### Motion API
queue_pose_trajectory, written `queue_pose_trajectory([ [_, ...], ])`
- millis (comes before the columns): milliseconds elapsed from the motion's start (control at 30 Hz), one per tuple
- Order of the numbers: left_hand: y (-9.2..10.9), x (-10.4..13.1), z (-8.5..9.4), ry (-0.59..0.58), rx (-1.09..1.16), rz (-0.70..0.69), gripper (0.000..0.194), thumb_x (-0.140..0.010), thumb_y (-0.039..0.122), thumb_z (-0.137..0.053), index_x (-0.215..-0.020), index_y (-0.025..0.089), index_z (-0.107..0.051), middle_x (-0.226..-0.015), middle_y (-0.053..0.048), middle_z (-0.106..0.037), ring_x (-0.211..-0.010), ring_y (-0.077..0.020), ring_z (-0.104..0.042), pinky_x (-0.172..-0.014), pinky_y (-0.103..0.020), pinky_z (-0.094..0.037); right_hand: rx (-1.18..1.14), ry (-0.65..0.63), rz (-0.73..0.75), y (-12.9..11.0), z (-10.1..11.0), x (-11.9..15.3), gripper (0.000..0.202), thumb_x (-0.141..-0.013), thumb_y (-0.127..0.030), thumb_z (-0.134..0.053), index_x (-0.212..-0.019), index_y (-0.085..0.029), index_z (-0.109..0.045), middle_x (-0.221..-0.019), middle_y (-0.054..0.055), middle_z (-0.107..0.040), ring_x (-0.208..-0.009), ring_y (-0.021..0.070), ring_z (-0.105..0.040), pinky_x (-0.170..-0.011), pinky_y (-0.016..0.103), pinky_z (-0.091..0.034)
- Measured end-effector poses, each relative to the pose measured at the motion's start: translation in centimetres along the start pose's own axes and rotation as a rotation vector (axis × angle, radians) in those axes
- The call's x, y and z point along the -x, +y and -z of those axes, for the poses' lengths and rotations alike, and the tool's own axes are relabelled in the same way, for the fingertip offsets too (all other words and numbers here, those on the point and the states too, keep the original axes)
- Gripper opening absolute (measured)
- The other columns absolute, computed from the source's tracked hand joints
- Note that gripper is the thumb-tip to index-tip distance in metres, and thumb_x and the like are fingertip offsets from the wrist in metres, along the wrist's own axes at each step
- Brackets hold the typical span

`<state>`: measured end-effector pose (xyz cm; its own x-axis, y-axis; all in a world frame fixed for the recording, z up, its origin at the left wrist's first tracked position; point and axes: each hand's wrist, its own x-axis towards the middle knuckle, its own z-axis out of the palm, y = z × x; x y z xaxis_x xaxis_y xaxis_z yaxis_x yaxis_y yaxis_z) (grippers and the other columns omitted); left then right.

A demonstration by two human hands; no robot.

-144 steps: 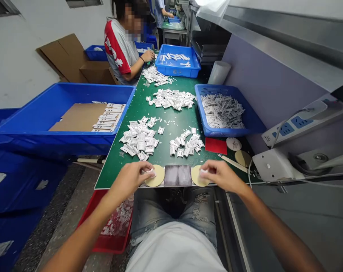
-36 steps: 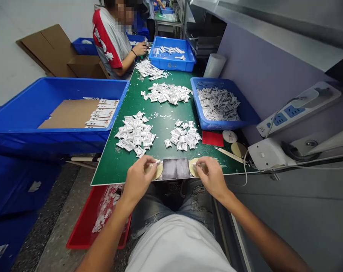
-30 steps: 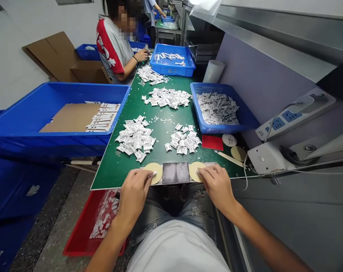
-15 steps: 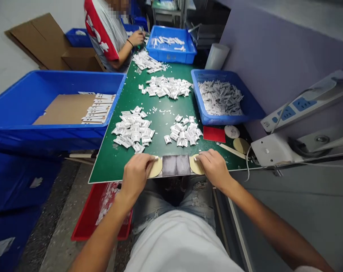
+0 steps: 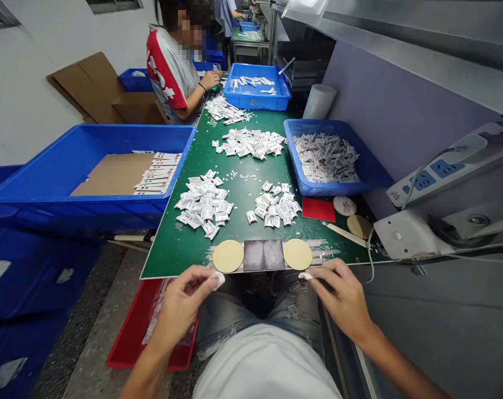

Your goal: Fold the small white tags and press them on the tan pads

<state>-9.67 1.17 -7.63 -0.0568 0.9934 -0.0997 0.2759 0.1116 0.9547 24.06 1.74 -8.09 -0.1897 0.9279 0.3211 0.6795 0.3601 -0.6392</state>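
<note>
Between thumb and fingers, my left hand [image 5: 185, 302] pinches a small white plastic piece [image 5: 219, 280], just off the table's front edge. My right hand [image 5: 340, 296] grips a second small white plastic piece [image 5: 304, 276] by its end. Beyond the hands, two round yellowish discs, a left disc [image 5: 228, 256] and a right disc [image 5: 298, 254], lie at the edge on either side of two dark square pads [image 5: 263, 255]. Farther in are a left pile of white plastic pieces [image 5: 205, 202] and a smaller right pile [image 5: 276, 206].
On the green table [image 5: 185, 249] stand a blue basket of white parts [image 5: 374, 169] and a blue tray [image 5: 255, 103]. A red card [image 5: 318, 210], a knife-like tool [image 5: 347, 234] and a power strip [image 5: 438, 169] sit right. Left is a large blue bin [image 5: 89, 205]; a co-worker [image 5: 172, 72] sits beyond.
Both hands have drawn back from the discs toward my body, off the table edge, each keeping its white piece. The discs are now uncovered. My view has tilted up slightly.
</note>
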Motion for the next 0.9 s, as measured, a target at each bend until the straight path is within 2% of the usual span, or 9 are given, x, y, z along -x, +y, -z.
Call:
queue_pose_trajectory([
  [67, 0.2, -0.1, -0.2, 0.108, 0.173, 0.083, 0.018, -0.082, 0.037, -0.071, -0.087, 0.02, -0.068, -0.074, 0.001, -0.064, -0.063, -0.0098, -0.054, -0.057, -0.019, -0.042, -0.181, 0.06, -0.247, -0.2, 0.1, 0.4, 0.012, -0.09, -0.031, -0.062, -0.096, -0.024, -0.07, -0.071, 0.0, -0.057, -0.063, 0.0153, -0.051, -0.061, 0.03, -0.042],
  [167, 0.9, -0.9, -1.0, 0.053, 0.452, 0.2, 0.026, -0.084, 0.042, -0.069, -0.093, 0.018, -0.067, -0.058, 0.004, -0.056, -0.047, -0.0058, -0.044, -0.044, -0.016, -0.035, -0.58, -0.025, -0.527, -0.4, 0.0, -0.2, 0.02, -0.086, -0.039, -0.067, -0.098, -0.023, -0.067, -0.066, -0.001, -0.055, -0.056, 0.0133, -0.049, -0.054, 0.027, -0.041],
  [267, 2.0, -1.5, -1.9, -0.01, 0.785, 0.299, 0.023, -0.08, 0.035, -0.074, -0.095, 0.019, -0.065, -0.075, 0.0, -0.065, -0.062, -0.0099, -0.062, -0.051, -0.016, -0.047, -1.049, -0.149, -0.567, -0.7, -0.4, -0.9, 0.032, -0.079, -0.039, -0.071, -0.105, -0.024, -0.062, -0.081, 0.003, -0.064, -0.071, 0.0171, -0.058, -0.065, 0.031, -0.049],
  [333, 2.8, -1.7, -2.4, 0.011, 0.965, 0.359, 0.023, -0.078, 0.026, -0.076, -0.098, 0.021, -0.065, -0.094, -0.003, -0.068, -0.08, -0.0139, -0.068, -0.059, -0.017, -0.054, -1.188, -0.155, -0.565, -0.8, -0.7, -1.2, 0.032, -0.077, -0.039, -0.073, -0.102, -0.024, -0.06, -0.082, 0.003, -0.064, -0.076, 0.0185, -0.06, -0.069, 0.032, -0.051],
  [433, 3.7, -2.0, -2.9, -0.013, 1.14, 0.436, 0.025, -0.082, 0.022, -0.07, -0.107, 0.019, -0.066, -0.103, -0.006, -0.067, -0.089, -0.0136, -0.068, -0.068, -0.017, -0.057, -0.991, -0.069, -0.576, -0.6, -1.4, -1.6, 0.024, -0.082, -0.04, -0.07, -0.097, -0.022, -0.062, -0.077, 0.001, -0.061, -0.068, 0.0153, -0.056, -0.064, 0.029, -0.049],
  [533, 4.0, -2.0, -3.4, -0.032, 1.099, 0.388, 0.033, -0.083, 0.018, -0.068, -0.116, 0.016, -0.065, -0.114, -0.008, -0.065, -0.093, -0.0128, -0.066, -0.075, -0.018, -0.057, -0.646, 0.03, -0.493, 0.0, -1.4, -2.3, 0.038, -0.086, -0.04, -0.066, -0.119, -0.023, -0.061, -0.093, 0.004, -0.064, -0.074, 0.0161, -0.057, -0.07, 0.03, -0.049],
  [633, 3.6, -1.7, -3.3, -0.034, 0.847, 0.297, 0.039, -0.081, 0.017, -0.071, -0.12, 0.017, -0.064, -0.126, -0.009, -0.063, -0.095, -0.0135, -0.066, -0.077, -0.02, -0.057, -0.4, 0.0, -0.36, 0.8, -0.5, -3.2, 0.037, -0.089, -0.04, -0.062, -0.121, -0.023, -0.064, -0.099, 0.006, -0.067, -0.081, 0.0188, -0.059, -0.076, 0.032, -0.048],
  [800, 2.4, -1.8, -2.2, -0.007, 0.389, 0.184, 0.053, -0.088, 0.043, -0.063, -0.135, 0.021, -0.05, -0.128, -0.011, -0.064, -0.094, -0.0197, -0.069, -0.089, -0.036, -0.055, -0.18, -0.259, -0.12, 1.4, 0.7, -5.3, 0.031, -0.094, -0.034, -0.057, -0.12, -0.024, -0.068, -0.098, 0.006, -0.07, -0.085, 0.0199, -0.061, -0.078, 0.032, -0.047],
  [900, 2.1, -2.4, -1.1, 0.004, 0.046, 0.092, 0.045, -0.089, 0.048, -0.059, -0.124, 0.02, -0.06, -0.121, -0.011, -0.064, -0.1, -0.0234, -0.065, -0.093, -0.041, -0.052, 0.008, -0.3, 0.004, 1.7, 0.9, -7.5, 0.026, -0.094, -0.03, -0.055, -0.111, -0.019, -0.072, -0.092, 0.008, -0.072, -0.085, 0.0224, -0.061, -0.078, 0.034, -0.046],
])
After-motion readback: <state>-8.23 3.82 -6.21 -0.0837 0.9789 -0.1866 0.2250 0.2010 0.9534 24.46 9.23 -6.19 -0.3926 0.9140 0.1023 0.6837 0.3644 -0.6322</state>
